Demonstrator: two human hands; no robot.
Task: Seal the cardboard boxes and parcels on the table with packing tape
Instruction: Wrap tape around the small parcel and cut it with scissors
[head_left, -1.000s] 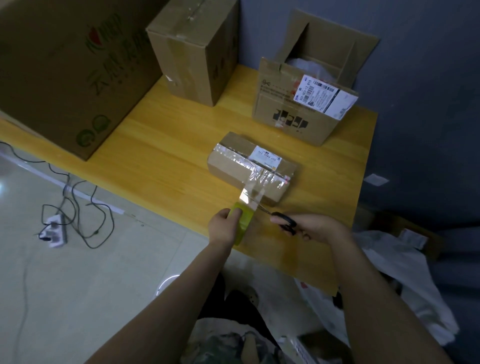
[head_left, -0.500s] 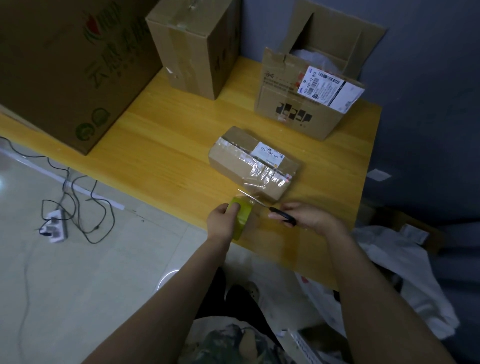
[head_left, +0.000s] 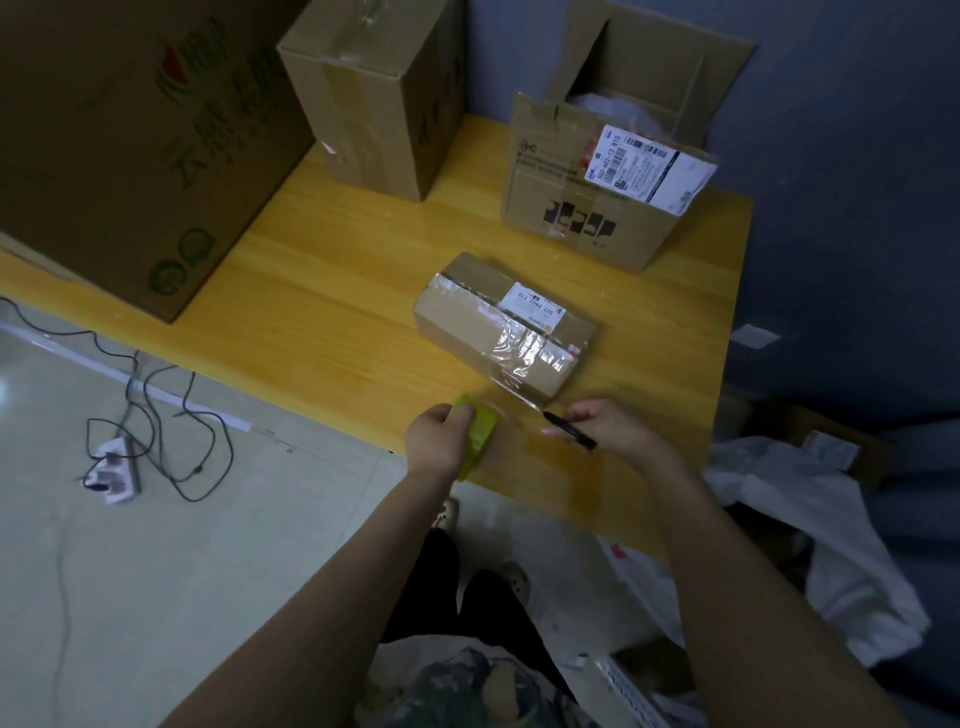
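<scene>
left hand (head_left: 436, 441) grips tape roll (head_left: 480, 431); right hand (head_left: 618, 428) pinches scissors (head_left: 571, 435) (cutting step, i think); next, flatten loose tape (head_left: 511, 384) past the fingertips (head_left: 579, 415).

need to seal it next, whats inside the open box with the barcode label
White crumpled material shows inside the open box; its front wall hides everything lower.

Left hand (head_left: 436, 441) clasping tape roll (head_left: 480, 431), right hand (head_left: 615, 428) pinching scissors (head_left: 571, 435).
</scene>
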